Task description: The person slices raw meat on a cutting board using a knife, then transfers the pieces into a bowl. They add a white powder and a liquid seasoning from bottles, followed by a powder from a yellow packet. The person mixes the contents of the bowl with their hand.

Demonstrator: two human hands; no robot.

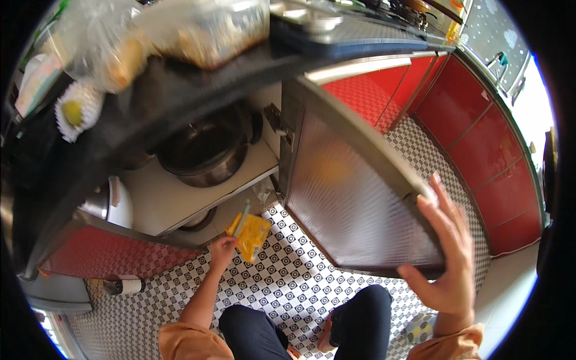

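My left hand [223, 253] pinches a yellow plastic packet [255, 234] by a pale green stick-like clip [243, 217] across it, low in front of an open cabinet. Beside the outer edge of the right cabinet door [360, 202], my right hand [452, 261] has its fingers spread and its thumb near the lower corner. Whether the palm touches the door, I cannot tell. A dark-bottomed steel pot [204, 173] sits on the cabinet shelf [148, 211]. Further left on that shelf is a white bowl [121, 204] with a steel vessel by it, partly hidden.
Above the cabinet, the dark countertop [148, 96] juts out, carrying plastic bags [207, 36] and a fruit in a foam net [74, 112]. The left cabinet door [121, 256] also stands open. A bottle [123, 286] lies on the patterned floor [279, 279]. Red cabinets [490, 153] line the right.
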